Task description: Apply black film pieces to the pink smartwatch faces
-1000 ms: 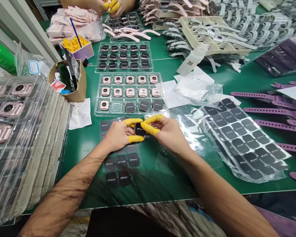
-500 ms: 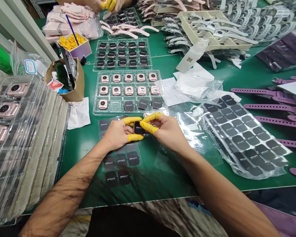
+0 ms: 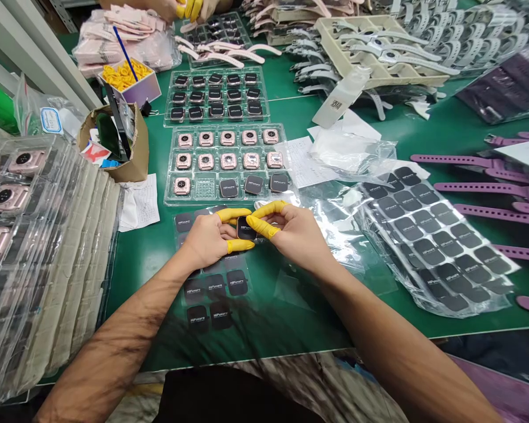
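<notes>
My left hand (image 3: pixel 208 239) and my right hand (image 3: pixel 296 234) both pinch a small rose-gold watch body (image 3: pixel 245 230) with a black printed face, held just above a clear sheet of black screen stickers (image 3: pixel 214 286). Yellow finger cots cover my thumbs and forefingers. Just beyond my hands lies a clear tray (image 3: pixel 198 200) with rows of rose-gold watch bodies, the front row partly showing black faces. One pocket in that front row holds nothing.
A second tray of black-faced watch bodies (image 3: pixel 216 97) lies further back. Stacked trays (image 3: pixel 30 247) fill the left edge, beside a cardboard box (image 3: pixel 127 147). Bagged sticker sheets (image 3: pixel 436 247) and purple straps (image 3: pixel 476 194) lie at right. Another person's hands (image 3: pixel 189 9) work at the far edge.
My hands have kept hold of the watch body and shifted only slightly; the view has dipped a little. The printed black face shows more plainly now.
</notes>
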